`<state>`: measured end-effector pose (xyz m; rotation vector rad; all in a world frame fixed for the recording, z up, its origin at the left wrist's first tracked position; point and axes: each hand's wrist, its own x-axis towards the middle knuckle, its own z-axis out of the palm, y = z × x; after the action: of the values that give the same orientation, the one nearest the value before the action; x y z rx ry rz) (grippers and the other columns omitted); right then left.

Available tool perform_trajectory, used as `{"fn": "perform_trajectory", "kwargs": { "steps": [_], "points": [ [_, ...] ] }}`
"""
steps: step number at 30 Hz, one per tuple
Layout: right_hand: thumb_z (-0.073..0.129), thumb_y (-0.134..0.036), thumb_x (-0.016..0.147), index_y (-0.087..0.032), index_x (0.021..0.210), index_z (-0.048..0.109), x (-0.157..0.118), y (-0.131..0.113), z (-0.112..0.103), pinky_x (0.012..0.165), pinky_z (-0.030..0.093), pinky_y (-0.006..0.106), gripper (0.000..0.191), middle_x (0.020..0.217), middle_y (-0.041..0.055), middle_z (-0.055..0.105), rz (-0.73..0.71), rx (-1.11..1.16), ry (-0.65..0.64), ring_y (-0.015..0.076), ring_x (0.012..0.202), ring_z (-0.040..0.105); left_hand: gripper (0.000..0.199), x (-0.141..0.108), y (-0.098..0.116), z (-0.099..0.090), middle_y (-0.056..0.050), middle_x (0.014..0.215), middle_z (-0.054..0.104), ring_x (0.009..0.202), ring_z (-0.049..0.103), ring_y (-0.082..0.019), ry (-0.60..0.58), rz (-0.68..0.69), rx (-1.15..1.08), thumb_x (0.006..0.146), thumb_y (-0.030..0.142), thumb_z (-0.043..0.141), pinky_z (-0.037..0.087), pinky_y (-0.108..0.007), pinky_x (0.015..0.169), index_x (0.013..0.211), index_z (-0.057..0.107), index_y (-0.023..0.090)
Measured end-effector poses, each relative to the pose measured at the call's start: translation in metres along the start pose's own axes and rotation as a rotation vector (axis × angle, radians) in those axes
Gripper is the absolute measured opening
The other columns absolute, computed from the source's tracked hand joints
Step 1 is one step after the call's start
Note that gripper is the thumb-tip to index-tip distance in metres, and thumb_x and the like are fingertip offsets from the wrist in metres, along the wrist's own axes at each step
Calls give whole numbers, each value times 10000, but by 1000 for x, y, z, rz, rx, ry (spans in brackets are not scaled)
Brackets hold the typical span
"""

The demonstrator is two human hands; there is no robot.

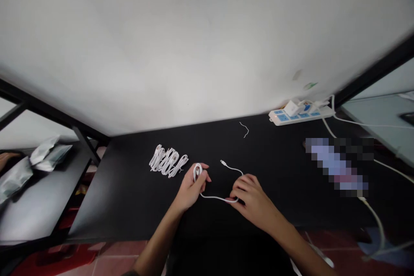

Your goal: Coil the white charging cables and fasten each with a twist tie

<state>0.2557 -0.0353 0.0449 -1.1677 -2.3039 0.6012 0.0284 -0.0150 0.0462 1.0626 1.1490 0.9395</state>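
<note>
My left hand (193,184) is closed around a small coil of a white USB cable (213,197). From that coil the cable runs across the black tabletop to my right hand (250,196), whose fingers are closed on it. Past the right fingers, the free end with its plug (223,163) points up and left over the table. Several coiled white cables (168,161) lie in a row just beyond and left of my left hand. A short white twist tie or thread (245,129) rests near the back edge.
A white power strip (291,116) with plugged-in chargers sits at the back right against the wall. In front of it lies a pixelated object (336,166) with a cord attached. Plastic packets (51,155) and part of another person's hand (6,159) are on the left table.
</note>
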Motion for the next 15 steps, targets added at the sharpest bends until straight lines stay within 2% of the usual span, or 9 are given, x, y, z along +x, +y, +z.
{"fn": "perform_trajectory", "kwargs": {
  "steps": [3, 5, 6, 8, 10, 12, 15],
  "points": [
    [674, -154, 817, -224, 682, 624, 11, -13, -7, 793, 471, 372, 160, 741, 0, 633, 91, 134, 2, 186, 761, 593, 519, -13, 15, 5, -31, 948, 678, 628, 517, -104, -283, 57, 247, 774, 402, 815, 394, -228, 567, 1217, 616, 219],
    [632, -139, 793, -224, 664, 600, 19, -22, -11, 708, 472, 325, 158, 731, -3, 628, 152, 238, 27, 171, 710, 587, 503, -19, 22, 9, -31, 952, 704, 699, 579, -141, -354, 88, 344, 776, 356, 814, 439, -249, 646, 1230, 634, 235],
    [616, -148, 803, -227, 680, 606, 22, -25, -12, 690, 476, 312, 147, 736, -2, 632, 170, 295, 42, 167, 701, 592, 419, -21, 23, 10, -36, 958, 714, 753, 610, -163, -339, 102, 366, 830, 351, 762, 459, -265, 702, 1218, 649, 237],
    [605, -192, 851, -234, 762, 640, 26, -27, -14, 698, 497, 301, 104, 772, 1, 658, 198, 404, 73, 168, 719, 622, 266, -22, 20, 9, -52, 984, 720, 848, 638, -191, -235, 119, 337, 939, 347, 621, 472, -295, 802, 1167, 685, 226],
    [604, -249, 902, -242, 883, 671, 28, -26, -14, 731, 518, 297, 71, 839, 7, 697, 239, 484, 103, 175, 768, 659, 257, -20, 14, 6, -51, 905, 703, 825, 632, -188, -116, 104, 206, 968, 366, 572, 473, -298, 806, 1112, 708, 202],
    [594, -301, 940, -250, 931, 678, 28, -24, -10, 744, 528, 297, 99, 858, 8, 718, 277, 511, 126, 181, 782, 680, 248, -18, 9, 5, -42, 860, 674, 813, 625, -183, -13, 76, -50, 942, 379, 607, 480, -301, 805, 1062, 711, 188],
    [576, -318, 968, -247, 930, 678, 29, -28, 2, 732, 533, 300, 130, 854, 17, 734, 269, 503, 152, 185, 778, 694, 192, -17, 10, 14, -66, 1014, 669, 1029, 626, -237, 29, 13, -528, 851, 351, 676, 484, -358, 930, 943, 691, 184]
  ]
}}
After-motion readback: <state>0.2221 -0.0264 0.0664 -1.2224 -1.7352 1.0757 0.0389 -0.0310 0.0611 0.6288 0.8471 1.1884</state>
